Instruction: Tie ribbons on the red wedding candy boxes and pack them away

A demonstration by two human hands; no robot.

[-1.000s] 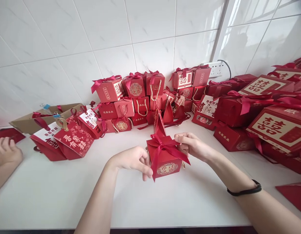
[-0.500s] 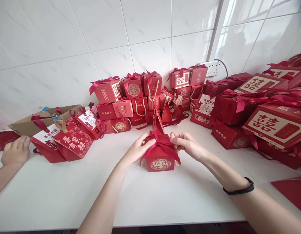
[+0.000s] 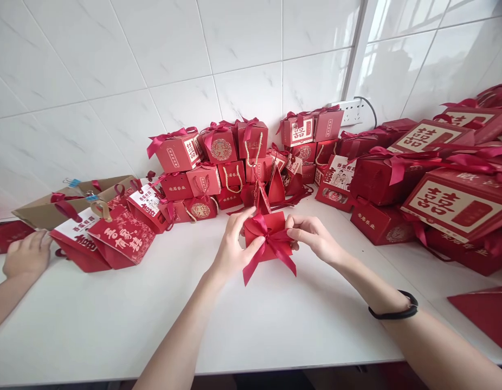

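Observation:
A small red box [image 3: 275,221] with a dark red ribbon bow [image 3: 271,242] on its top sits in the middle, its top tilted toward me. My left hand [image 3: 235,246] grips the box's left side, the thumb on the bow. On the right, my right hand [image 3: 311,235] pinches the bow's right loop, fingers curled by the box edge. Two ribbon tails hang over the side that faces me. Just behind stand a folded red carton [image 3: 262,196] and stacked red gift boxes [image 3: 220,146].
Red bags [image 3: 121,235] stand at the left beside a cardboard tray [image 3: 39,208]. Another person's hand [image 3: 27,254] rests at the far left. Many red boxes [image 3: 454,203] are piled on the right. A red piece [image 3: 487,314] lies lower right on the white table [image 3: 295,330].
The box has tipped so its top faces me and its printed front no longer shows. Both my hands moved with it, and the ribbon tails now hang down toward me.

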